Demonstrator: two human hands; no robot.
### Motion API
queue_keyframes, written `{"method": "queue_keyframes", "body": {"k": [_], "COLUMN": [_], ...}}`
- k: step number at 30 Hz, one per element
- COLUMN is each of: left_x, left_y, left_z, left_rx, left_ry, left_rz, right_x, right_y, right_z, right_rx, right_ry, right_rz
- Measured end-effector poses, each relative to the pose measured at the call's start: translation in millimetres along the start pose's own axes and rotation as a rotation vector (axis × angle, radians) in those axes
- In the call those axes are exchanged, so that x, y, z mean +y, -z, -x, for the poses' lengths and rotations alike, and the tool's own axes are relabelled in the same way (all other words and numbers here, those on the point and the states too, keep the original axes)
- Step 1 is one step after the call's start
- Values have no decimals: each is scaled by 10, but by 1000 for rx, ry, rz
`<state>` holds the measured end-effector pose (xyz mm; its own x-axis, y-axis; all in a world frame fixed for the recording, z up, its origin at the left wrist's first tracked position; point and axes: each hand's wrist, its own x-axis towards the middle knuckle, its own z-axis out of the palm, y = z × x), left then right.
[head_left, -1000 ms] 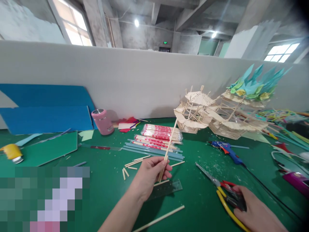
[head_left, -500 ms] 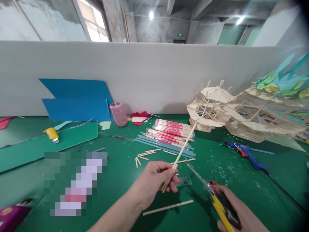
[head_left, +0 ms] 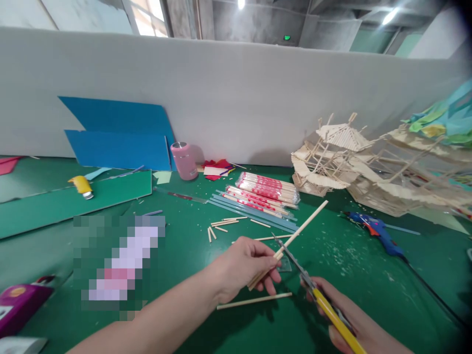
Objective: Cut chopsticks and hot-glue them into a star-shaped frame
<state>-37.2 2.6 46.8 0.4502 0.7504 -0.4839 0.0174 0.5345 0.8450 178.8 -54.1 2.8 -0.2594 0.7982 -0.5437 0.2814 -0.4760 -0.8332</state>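
My left hand (head_left: 254, 263) is closed around a few pale wooden chopsticks (head_left: 308, 223). One long stick reaches up and to the right, and shorter pieces lie alongside it in my fingers. In my right hand (head_left: 339, 305) is a pair of scissors (head_left: 295, 263) with a yellow handle and thin metal blades. The blades cross the long stick just above my left fingers; whether they press on it I cannot tell. Below my left hand a loose stick (head_left: 254, 301) lies on the green table. Short cut pieces (head_left: 224, 223) are scattered beyond it.
Wrapped chopstick packs (head_left: 267, 189) and bluish glue sticks (head_left: 254, 212) lie ahead. A blue hot glue gun (head_left: 374, 229) with a cord is at right, before a wooden stick model (head_left: 332, 157). A pink tumbler (head_left: 184, 161), blue boards (head_left: 121, 147) and a yellow cutter (head_left: 80, 186) stand or lie left.
The long stick has tilted lower to the right. The scissors have come left and up, so their blades now cross it. The view has dipped slightly downward.
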Motion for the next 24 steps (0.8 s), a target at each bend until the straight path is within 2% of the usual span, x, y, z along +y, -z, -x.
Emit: {"method": "queue_keyframes", "body": {"k": [6,12,21,24], "left_x": [65,78,44,35], "left_y": [-60,-90,-77,-58], "left_z": [13,33,7,4], "left_rx": [3,-9,-30,-31], "left_ry": [35,28,53,49], "left_rz": [-49,-78,-68,-93], "right_x": [-1,47,306,289], "right_y": [-1,-29,20,11], "right_z": [39,84,-110,-62], "right_rx": [-51,-35,-106,-64], "right_ry": [-25,51,65,79], "right_rz": [-26,19,50,61]}}
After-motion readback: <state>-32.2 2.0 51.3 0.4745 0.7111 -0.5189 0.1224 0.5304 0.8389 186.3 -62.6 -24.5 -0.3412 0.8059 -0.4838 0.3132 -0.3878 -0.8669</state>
